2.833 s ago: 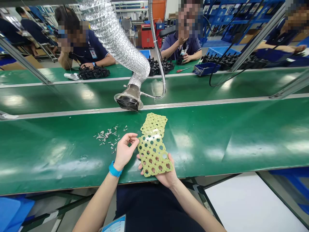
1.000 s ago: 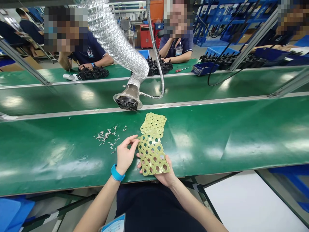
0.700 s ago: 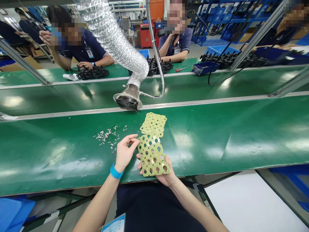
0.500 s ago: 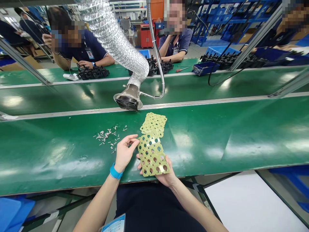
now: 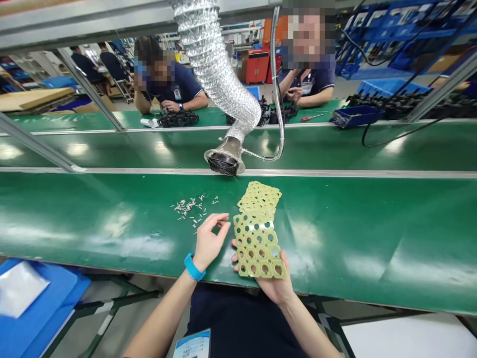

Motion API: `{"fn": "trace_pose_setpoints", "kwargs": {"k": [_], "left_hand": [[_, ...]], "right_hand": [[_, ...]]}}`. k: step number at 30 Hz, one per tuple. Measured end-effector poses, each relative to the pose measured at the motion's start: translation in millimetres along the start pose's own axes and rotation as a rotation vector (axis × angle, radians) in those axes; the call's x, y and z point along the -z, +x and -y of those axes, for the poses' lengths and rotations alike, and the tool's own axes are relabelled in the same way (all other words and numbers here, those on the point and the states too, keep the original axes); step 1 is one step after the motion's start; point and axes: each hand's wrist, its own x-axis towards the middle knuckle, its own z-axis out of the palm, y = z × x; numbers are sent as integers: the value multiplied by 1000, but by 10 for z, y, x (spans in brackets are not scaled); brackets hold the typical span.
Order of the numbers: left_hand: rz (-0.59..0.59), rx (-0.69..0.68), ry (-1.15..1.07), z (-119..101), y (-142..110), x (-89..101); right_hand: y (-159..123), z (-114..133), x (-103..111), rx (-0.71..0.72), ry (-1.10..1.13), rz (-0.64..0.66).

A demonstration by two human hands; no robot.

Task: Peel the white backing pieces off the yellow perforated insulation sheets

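Near sheet point(image 5: 257, 247) shows yellow-green, rows of round holes. Far sheet point(image 5: 260, 197), 12 o'clock of near one: same colour, holed too. Pins point(image 5: 189, 205), 10 o'clock: pale grey. Wristband point(image 5: 194, 268), 8 o'clock: bright blue. Table point(image 5: 343, 214): green. Cabinet point(image 5: 257, 67), far 12 o'clock: red.

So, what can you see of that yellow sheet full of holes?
The yellow sheet is flat and scalloped along its edges, with rows of round holes. It looks like thin, shiny plastic; light glares near its far end. It lies across the upturned right hand, fingertips showing past its left edge and the thumb at its right, over the green bench. Its far end overlaps a second sheet in view; whether they touch isn't clear. The left hand is beside it, apparently not touching.
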Motion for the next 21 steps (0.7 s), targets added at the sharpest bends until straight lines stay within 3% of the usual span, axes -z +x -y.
{"fn": "trace_pose_setpoints", "kwargs": {"k": [4,8,21], "left_hand": [[16,-69,430,273,129,389],[76,-77,588,451,276,619],[250,-133,782,454,432,488]], "right_hand": [[9,21,-26,16,43,-21],[26,21,-18,18,58,-22],[42,33,-29,33,62,-16]]}}
